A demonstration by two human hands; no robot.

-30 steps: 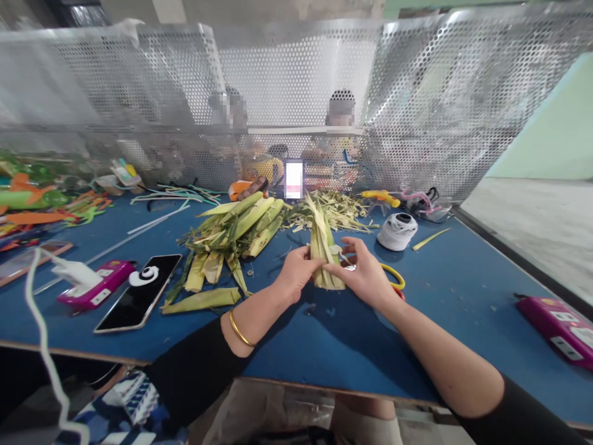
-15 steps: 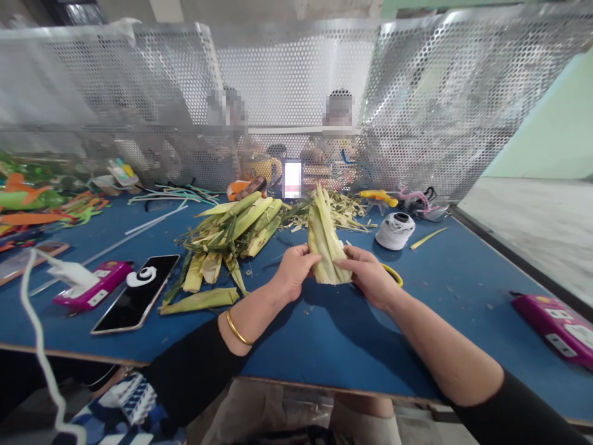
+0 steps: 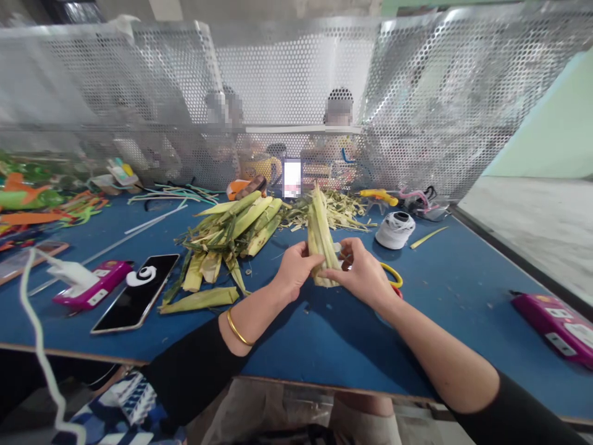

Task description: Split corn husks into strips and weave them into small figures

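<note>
Upright over the blue table, a folded pale green corn husk stands between my two hands. My left hand is closed on its left side, thumb across the front. My right hand pinches the lower right edge with thumb and fingers. Just beyond the right hand lie scissors, their yellow and red handle partly hidden by it. Left of the hands is a pile of corn husks, with one loose husk at its front. Shredded husk strips lie behind.
A white spool of cord stands at right, near a thin husk strip. A smartphone and a magenta power strip lie at left; another power strip is at far right. A perforated metal screen closes the back.
The husk has gone from spread flat to folded narrower. My right hand has moved slightly left with its fingers more curled, uncovering more of the scissors' handle. My left hand stays about still.
</note>
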